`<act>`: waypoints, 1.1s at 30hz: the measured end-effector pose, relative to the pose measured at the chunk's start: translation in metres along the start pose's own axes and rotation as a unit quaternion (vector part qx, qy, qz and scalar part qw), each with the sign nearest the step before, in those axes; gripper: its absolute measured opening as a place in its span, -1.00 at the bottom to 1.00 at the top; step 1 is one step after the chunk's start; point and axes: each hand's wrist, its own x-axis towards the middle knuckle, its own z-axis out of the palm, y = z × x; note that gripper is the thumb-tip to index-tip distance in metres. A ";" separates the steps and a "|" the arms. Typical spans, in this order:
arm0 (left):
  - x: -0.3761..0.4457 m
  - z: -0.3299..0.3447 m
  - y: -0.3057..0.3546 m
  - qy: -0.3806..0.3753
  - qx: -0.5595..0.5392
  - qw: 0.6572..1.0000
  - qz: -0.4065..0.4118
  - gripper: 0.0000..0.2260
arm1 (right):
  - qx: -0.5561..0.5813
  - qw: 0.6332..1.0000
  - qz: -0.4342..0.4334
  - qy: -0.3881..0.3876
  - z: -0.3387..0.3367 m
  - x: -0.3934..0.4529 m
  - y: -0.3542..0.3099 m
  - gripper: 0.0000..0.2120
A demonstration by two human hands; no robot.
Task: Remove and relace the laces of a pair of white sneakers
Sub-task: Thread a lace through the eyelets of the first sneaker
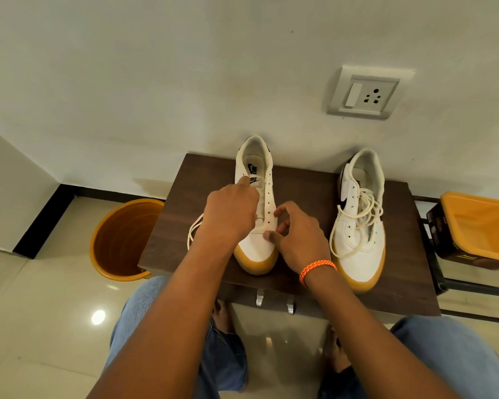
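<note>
A: Near to far, quick. Hands first?

B: Left hand [231, 210] lies over the near white leather sneaker with the gum-yellow rubber toe [257, 249], fingers curled at the tongue by the top eyelets. Looks like it pinches the tongue or lace there, but the fingertips are hidden, so I cannot tell for sure. Right hand [298, 237], orange braided wristband [317, 270] on the wrist, has thumb and forefinger bent toward the lowest eyelets on the shoe's right side, a gap between them, nothing clearly held.

A: Lace?

B: A cream flat cotton lace [193, 230] loops out on the dark brown wooden tabletop [167, 226] just left of that shoe. The eyelet row in view looks bare.

A: Handling?

B: My read: the lace is light, limp, won't push through a hole, so take it by the stiff tip. The shoe is light and will slide, so brace it at the tongue or sidewall.

A: Farther back?

B: Second matching white sneaker [360, 226] to the right, with its loose cream lace [366, 205] heaped on top, well apart from both hands. Orange plastic bucket [121, 240] on the floor to the left, wall socket [366, 95] above.
</note>
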 end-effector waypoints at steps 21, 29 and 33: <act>0.014 0.028 -0.012 -0.069 -0.285 0.953 -0.079 -0.88 | 0.029 0.999 -0.043 0.003 -0.001 0.007 0.008 -0.51; 0.013 0.032 -0.001 -0.032 -0.313 0.945 -0.092 -0.88 | 0.007 0.999 -0.044 0.019 0.002 0.006 0.008 -0.53; 0.012 0.025 -0.007 -0.034 -0.268 0.959 -0.089 -0.87 | -0.006 0.999 -0.044 0.020 0.005 0.005 0.006 -0.53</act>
